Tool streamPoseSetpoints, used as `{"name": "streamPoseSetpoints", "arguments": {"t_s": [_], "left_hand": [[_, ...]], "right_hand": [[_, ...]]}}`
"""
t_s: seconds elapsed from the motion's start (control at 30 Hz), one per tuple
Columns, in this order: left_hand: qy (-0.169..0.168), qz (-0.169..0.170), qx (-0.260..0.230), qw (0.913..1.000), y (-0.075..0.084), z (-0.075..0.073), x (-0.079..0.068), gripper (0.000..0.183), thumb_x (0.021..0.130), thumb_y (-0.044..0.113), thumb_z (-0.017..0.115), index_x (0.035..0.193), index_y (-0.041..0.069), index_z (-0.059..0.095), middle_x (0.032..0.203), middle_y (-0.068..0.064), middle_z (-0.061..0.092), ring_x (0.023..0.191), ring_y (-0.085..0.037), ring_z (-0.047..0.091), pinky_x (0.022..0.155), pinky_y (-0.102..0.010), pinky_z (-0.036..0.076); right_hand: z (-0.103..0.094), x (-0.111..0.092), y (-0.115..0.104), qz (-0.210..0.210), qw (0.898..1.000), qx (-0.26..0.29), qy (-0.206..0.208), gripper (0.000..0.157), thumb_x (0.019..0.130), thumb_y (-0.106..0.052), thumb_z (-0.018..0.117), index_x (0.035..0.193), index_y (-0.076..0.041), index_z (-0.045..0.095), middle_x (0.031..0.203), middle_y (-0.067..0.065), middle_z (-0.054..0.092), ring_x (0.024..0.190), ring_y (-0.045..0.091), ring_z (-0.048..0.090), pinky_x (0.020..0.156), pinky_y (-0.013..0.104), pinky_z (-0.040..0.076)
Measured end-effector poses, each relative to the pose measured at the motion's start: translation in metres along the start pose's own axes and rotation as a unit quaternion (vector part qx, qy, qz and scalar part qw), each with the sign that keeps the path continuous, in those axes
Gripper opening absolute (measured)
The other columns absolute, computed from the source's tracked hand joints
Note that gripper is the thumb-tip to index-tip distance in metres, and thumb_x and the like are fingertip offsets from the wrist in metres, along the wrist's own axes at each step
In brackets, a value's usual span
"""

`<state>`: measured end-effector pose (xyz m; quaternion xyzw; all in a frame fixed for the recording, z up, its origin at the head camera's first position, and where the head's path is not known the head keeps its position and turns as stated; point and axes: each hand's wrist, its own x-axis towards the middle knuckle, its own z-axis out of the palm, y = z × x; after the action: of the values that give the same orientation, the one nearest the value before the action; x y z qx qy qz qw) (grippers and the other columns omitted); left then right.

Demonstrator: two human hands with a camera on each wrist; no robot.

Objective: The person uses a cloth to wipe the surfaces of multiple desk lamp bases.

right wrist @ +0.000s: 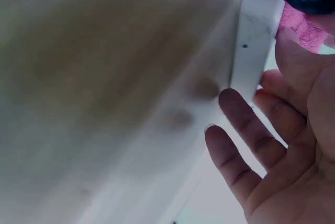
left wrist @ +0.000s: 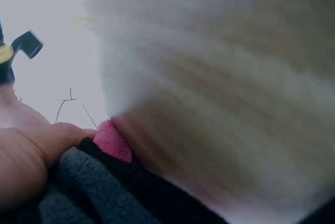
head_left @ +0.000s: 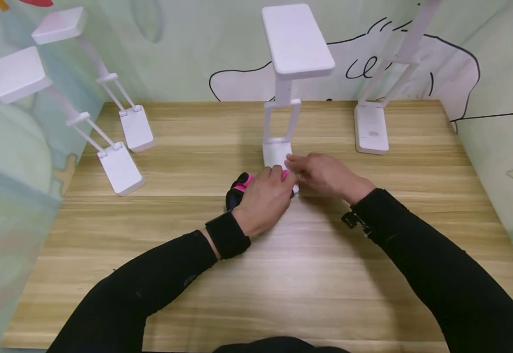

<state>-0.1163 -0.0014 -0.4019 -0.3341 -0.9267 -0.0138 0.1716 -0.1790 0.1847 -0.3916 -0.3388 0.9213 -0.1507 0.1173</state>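
A white folding desk lamp (head_left: 298,41) stands upright at mid-table, its base (head_left: 276,153) partly covered by both hands. Bent fingers of my left hand (head_left: 265,198) grip a dark and pink fuzzy cloth bundle (head_left: 235,196) against the front of that base. Pink fabric (left wrist: 112,141) and dark grey-blue fabric (left wrist: 91,174) show close up in the left wrist view. My right hand (head_left: 327,174) is at the base's right side, fingertips right at its edge. In the right wrist view its outer fingers (right wrist: 251,124) are spread loosely, the thumb next to the pink cloth.
Two more white lamps, one farther back (head_left: 137,128) and one nearer (head_left: 120,169), stand on the left of the wood-grain table (head_left: 274,294). Another lamp (head_left: 371,128) stands at the back right. Printed wall panels (head_left: 185,49) border the back and sides.
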Motion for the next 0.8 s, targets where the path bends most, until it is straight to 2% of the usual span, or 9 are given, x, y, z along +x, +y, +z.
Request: {"name": "streamPoseSetpoints", "arguments": {"t_s": [0.1, 0.2, 0.33, 0.43, 0.53, 0.67, 0.8], "left_hand": [[-0.007, -0.007, 0.004, 0.9999, -0.002, -0.001, 0.001, 0.023, 0.089, 0.021, 0.052, 0.099, 0.002, 0.058, 0.085, -0.014, 0.061, 0.078, -0.026, 0.056, 0.068, -0.035, 0.049], [-0.001, -0.022, -0.006, 0.9997, 0.000, -0.001, 0.004, 0.020, 0.089, 0.021, 0.052, 0.097, 0.004, 0.059, 0.086, -0.013, 0.063, 0.075, -0.026, 0.058, 0.066, -0.035, 0.052], [0.017, -0.044, -0.022, 0.9987, 0.007, 0.002, 0.008, 0.019, 0.092, 0.021, 0.049, 0.095, 0.005, 0.059, 0.093, -0.014, 0.064, 0.074, -0.028, 0.060, 0.061, -0.035, 0.055], [0.014, -0.051, -0.030, 0.9981, 0.006, 0.003, 0.006, 0.020, 0.093, 0.021, 0.047, 0.096, 0.004, 0.058, 0.090, -0.015, 0.060, 0.073, -0.029, 0.058, 0.057, -0.036, 0.054], [-0.017, -0.045, -0.051, 0.9976, -0.005, 0.001, -0.004, 0.019, 0.090, 0.022, 0.053, 0.097, 0.004, 0.055, 0.084, -0.013, 0.055, 0.071, -0.026, 0.055, 0.055, -0.034, 0.052], [-0.064, -0.021, -0.090, 0.9936, -0.021, -0.003, -0.012, 0.031, 0.082, 0.029, 0.067, 0.099, 0.006, 0.053, 0.084, -0.009, 0.051, 0.072, -0.020, 0.050, 0.058, -0.030, 0.048], [-0.068, 0.000, -0.100, 0.9927, -0.021, -0.005, -0.006, 0.031, 0.084, 0.029, 0.065, 0.102, 0.006, 0.054, 0.086, -0.010, 0.054, 0.071, -0.020, 0.052, 0.060, -0.030, 0.050]], "right_hand": [[0.006, 0.002, 0.002, -0.003, 1.000, 0.013, 0.022, 0.052, 0.091, -0.039, 0.055, 0.136, -0.015, 0.049, 0.146, 0.003, 0.044, 0.104, 0.025, 0.056, 0.086, 0.041, 0.049], [0.009, 0.002, 0.003, -0.010, 0.999, 0.020, 0.034, 0.048, 0.092, -0.036, 0.055, 0.136, -0.016, 0.050, 0.146, 0.002, 0.044, 0.098, 0.021, 0.055, 0.082, 0.038, 0.049], [0.010, -0.001, 0.006, -0.007, 0.999, 0.019, 0.035, 0.044, 0.093, -0.029, 0.055, 0.136, -0.019, 0.050, 0.146, 0.002, 0.043, 0.092, 0.020, 0.053, 0.077, 0.035, 0.047], [0.011, -0.003, 0.007, -0.008, 0.999, 0.016, 0.036, 0.046, 0.092, -0.029, 0.056, 0.136, -0.017, 0.050, 0.147, 0.002, 0.043, 0.093, 0.021, 0.053, 0.077, 0.036, 0.046], [0.011, -0.001, 0.006, -0.014, 0.999, 0.017, 0.032, 0.050, 0.091, -0.031, 0.057, 0.137, -0.014, 0.047, 0.148, 0.003, 0.041, 0.098, 0.023, 0.054, 0.080, 0.038, 0.046], [0.011, -0.002, 0.006, -0.004, 0.999, 0.028, 0.023, 0.052, 0.091, -0.030, 0.058, 0.139, -0.014, 0.045, 0.149, 0.001, 0.038, 0.100, 0.022, 0.052, 0.081, 0.038, 0.045], [0.012, -0.002, 0.007, -0.005, 0.999, 0.031, 0.031, 0.051, 0.091, -0.029, 0.058, 0.138, -0.014, 0.046, 0.149, 0.002, 0.039, 0.101, 0.022, 0.052, 0.082, 0.039, 0.045]]}}
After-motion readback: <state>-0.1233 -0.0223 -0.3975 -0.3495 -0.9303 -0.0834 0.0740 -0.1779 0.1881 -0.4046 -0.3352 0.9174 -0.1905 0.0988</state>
